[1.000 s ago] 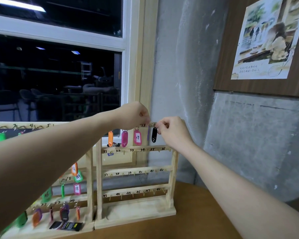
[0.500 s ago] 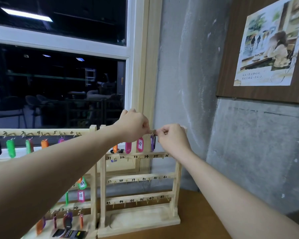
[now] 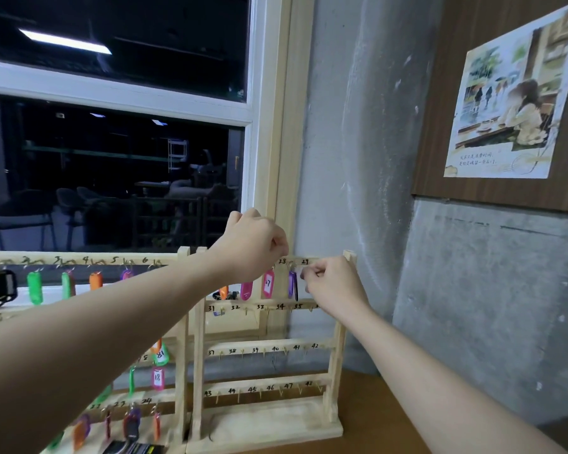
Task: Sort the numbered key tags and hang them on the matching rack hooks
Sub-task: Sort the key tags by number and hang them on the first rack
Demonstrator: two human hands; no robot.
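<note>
Both hands sit slightly farther apart than half a second ago, so the numbers 28 and 29 on the top rail now show between them. The left hand (image 3: 253,247) is curled at the top rail of the right rack (image 3: 269,344); what it holds cannot be told. The right hand (image 3: 333,285) pinches at the ring of a purple tag (image 3: 292,283) hanging below 28, beside the pink tag marked 27 (image 3: 268,283). The left forearm hides much of the left rack (image 3: 79,260). A poster (image 3: 505,103) hangs on the wall board, and a dark window (image 3: 112,178) lies behind.
</note>
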